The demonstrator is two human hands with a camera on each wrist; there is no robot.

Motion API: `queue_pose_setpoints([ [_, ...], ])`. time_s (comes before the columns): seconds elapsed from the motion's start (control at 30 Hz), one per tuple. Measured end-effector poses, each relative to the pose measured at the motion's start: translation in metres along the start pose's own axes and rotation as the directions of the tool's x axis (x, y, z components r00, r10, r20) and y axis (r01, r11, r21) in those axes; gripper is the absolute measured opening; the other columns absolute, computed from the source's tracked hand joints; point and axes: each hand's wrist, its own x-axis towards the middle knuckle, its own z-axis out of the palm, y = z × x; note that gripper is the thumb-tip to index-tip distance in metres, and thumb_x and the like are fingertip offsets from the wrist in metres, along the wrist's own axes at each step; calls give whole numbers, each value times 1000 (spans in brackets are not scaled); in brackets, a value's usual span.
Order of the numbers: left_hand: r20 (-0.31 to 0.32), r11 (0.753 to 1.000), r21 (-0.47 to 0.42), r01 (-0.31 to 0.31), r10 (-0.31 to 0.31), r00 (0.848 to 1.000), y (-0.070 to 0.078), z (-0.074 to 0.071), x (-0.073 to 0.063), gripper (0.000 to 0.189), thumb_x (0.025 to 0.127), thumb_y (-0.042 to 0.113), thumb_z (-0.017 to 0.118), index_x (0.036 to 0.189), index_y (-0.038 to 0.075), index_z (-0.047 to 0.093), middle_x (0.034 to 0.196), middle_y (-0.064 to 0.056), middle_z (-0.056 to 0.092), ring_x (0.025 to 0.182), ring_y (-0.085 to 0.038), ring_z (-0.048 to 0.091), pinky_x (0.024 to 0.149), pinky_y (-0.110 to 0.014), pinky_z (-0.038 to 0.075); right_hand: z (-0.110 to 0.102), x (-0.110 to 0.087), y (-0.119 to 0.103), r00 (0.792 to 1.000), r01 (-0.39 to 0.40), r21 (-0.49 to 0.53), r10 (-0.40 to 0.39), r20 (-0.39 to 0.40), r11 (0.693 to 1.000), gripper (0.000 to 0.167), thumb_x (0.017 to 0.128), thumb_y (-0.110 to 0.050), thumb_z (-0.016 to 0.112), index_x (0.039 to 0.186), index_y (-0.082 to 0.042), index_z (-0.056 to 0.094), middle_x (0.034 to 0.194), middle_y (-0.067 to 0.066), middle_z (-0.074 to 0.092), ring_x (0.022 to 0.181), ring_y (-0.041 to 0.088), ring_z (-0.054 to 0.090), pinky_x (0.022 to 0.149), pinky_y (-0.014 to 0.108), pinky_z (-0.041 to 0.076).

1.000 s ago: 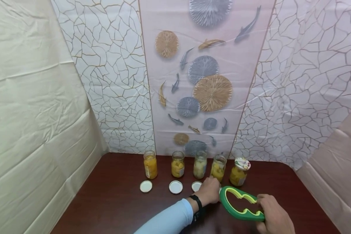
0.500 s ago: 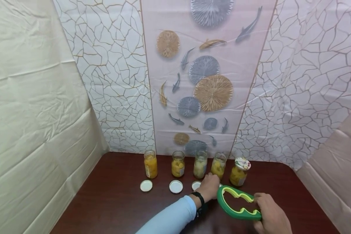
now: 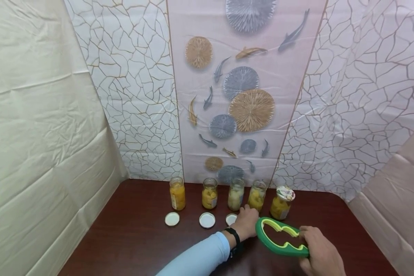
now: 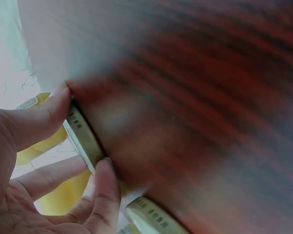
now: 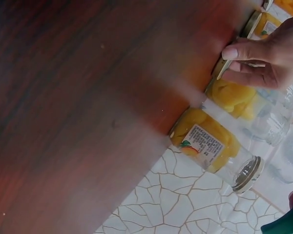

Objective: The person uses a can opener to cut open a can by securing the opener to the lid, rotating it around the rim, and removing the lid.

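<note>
My left hand [image 3: 246, 222] is low at the table, just in front of the fourth jar [image 3: 257, 198] from the left. In the left wrist view its thumb and fingers grip the rim of a jar lid [image 4: 85, 141], which appears to lie flat on the tabletop. A green jar opener [image 3: 282, 250] with a yellow toothed inner edge is held by its end in my right hand [image 3: 323, 251], above the table. Behind it stands a jar of yellow fruit [image 3: 281, 207] with its printed lid on. The fourth jar has no lid on it.
Three more lidless fruit jars stand in the back row: an orange one [image 3: 177, 195], a yellow one [image 3: 209, 195] and a pale one [image 3: 236, 196]. Loose lids lie before them: a left lid [image 3: 172, 219], a middle lid [image 3: 207, 220] and a partly covered lid [image 3: 231, 219].
The right hand and the jar opener have shifted slightly left, closer to the left hand. The left hand has moved only a little. The jars and loose lids have stayed put.
</note>
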Motion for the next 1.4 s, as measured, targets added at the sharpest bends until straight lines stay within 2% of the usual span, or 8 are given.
queue_pose_setpoints([
  [0.23,-85,990,116,-74,85,993,7,-1,-15,38,97,31,74,64,21,59,91,-1,69,93,-20,57,79,-32,52,1,2,12,997,54,14,-54,-50,998,32,56,-6,47,85,-5,61,97,10,68,86,20,59,68,28,46],
  [0.33,-82,991,128,-47,58,995,11,-10,-34,20,90,34,85,85,19,72,103,-2,67,98,-19,56,79,-25,52,1,4,16,997,60,26,-58,-57,998,29,58,-5,46,82,-5,63,97,11,68,86,21,60,68,29,46],
  [0.47,-109,997,66,-28,35,993,2,-10,-64,54,84,40,91,128,14,72,116,-4,63,103,-17,56,77,-23,55,2,5,19,998,30,27,-28,-62,999,28,57,-2,50,82,-7,64,96,11,69,84,22,62,65,30,47],
  [0.63,-136,998,-36,-50,44,990,-21,-18,-114,67,82,48,93,135,15,71,126,-5,66,114,-22,64,91,-33,60,3,5,23,997,-7,11,8,-72,1000,33,55,-1,53,84,-6,66,97,11,70,82,23,62,63,31,47],
  [0.8,-33,987,-159,-12,7,999,-42,-33,-144,69,86,48,89,144,18,67,132,-5,66,123,-26,65,99,-44,59,0,4,29,996,-75,-25,74,-40,997,40,51,3,56,88,-6,68,100,11,71,84,23,61,65,31,46],
  [1.13,23,968,-249,-13,20,1000,-63,-37,-161,61,92,45,85,143,16,68,122,2,65,107,-13,61,88,-37,58,-3,-4,32,977,-211,-47,212,32,976,43,52,8,58,91,-9,65,90,1,64,78,15,49,58,21,33],
  [1.3,-10,980,-198,-29,27,1000,-50,-40,-156,62,93,49,83,144,17,68,128,0,67,117,-18,64,98,-41,58,-5,-3,33,970,-237,-51,239,36,970,44,55,8,58,95,-8,67,97,5,67,83,20,55,59,25,40],
  [1.4,-19,980,-191,-52,49,999,-32,-42,-142,66,94,55,79,148,19,64,136,0,66,125,-19,63,103,-40,57,-10,-2,34,954,-292,-76,296,52,953,44,56,9,58,96,-7,68,102,8,69,87,24,57,59,29,43],
])
